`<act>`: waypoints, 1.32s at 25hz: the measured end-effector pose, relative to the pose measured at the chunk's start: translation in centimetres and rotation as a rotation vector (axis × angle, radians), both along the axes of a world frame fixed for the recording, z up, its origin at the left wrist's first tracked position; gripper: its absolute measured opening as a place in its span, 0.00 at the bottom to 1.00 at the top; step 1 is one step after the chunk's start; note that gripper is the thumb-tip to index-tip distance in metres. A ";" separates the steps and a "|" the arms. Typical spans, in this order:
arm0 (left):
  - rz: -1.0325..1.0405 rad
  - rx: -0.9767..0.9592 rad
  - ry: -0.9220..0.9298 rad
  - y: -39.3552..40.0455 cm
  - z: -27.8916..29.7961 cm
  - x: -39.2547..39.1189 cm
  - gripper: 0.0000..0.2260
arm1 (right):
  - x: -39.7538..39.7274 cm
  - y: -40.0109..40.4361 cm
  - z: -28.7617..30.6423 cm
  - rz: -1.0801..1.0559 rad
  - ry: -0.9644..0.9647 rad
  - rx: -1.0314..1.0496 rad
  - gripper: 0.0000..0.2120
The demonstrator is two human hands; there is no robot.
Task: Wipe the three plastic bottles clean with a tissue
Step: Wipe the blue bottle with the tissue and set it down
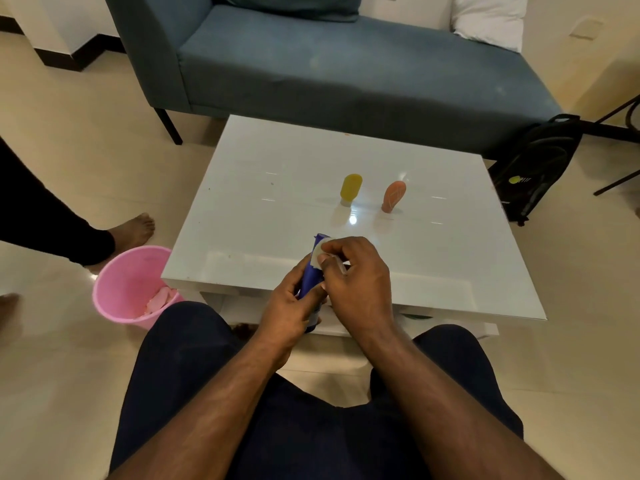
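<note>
Over the near edge of the white tabletop (pixel 263 209), a person seated with dark trousers holds a blue plastic bottle (pixel 310 284) between both hands. Left hand (pixel 289 306) grips the lower part of the blue bottle, its fingers (pixel 317 293) curled round the body from the left and below. Right hand (pixel 356 282) comes in from the right, its fingers (pixel 332 252) bent and pinching a small white tissue (pixel 320 252) against the upper part of the bottle, near its top end. That bottle tilts up and away from the person, its far tip showing just above the tissue.

Farther back on the tabletop stand two more bottles, both upside down on their caps and well apart from the hands: a yellow bottle (pixel 350 188) on the left and an orange bottle (pixel 394 196) just to its right, leaning slightly. They do not touch each other.

On the floor left of the table sits a pink bin (pixel 121 289) with crumpled paper (pixel 161 299) inside. Another person's bare foot (pixel 133 228) rests on the floor beyond the bin. A blue-grey sofa (pixel 329 71) stands behind the table with a white cushion (pixel 488 20) at its right end, and a black backpack (pixel 540 164) leans on the floor at the right.
</note>
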State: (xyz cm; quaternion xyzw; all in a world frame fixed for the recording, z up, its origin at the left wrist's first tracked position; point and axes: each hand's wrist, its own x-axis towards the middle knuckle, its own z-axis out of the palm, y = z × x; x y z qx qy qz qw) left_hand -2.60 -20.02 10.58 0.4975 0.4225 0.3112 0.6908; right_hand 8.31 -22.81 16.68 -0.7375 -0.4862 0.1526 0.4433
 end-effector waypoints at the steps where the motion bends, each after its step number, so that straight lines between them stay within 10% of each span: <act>1: 0.005 0.010 0.010 0.0 -0.1 0.0 0.23 | 0.1 0.1 -0.2 -0.004 -0.028 0.006 0.04; 14: -0.028 -0.001 -0.007 -0.1 0.5 -0.2 0.20 | 2.0 1.4 -0.2 -0.118 0.515 -0.015 0.03; 33: -0.103 -0.351 -0.284 -0.4 2.0 -0.5 0.20 | 1.9 1.0 0.6 -0.076 0.232 0.036 0.03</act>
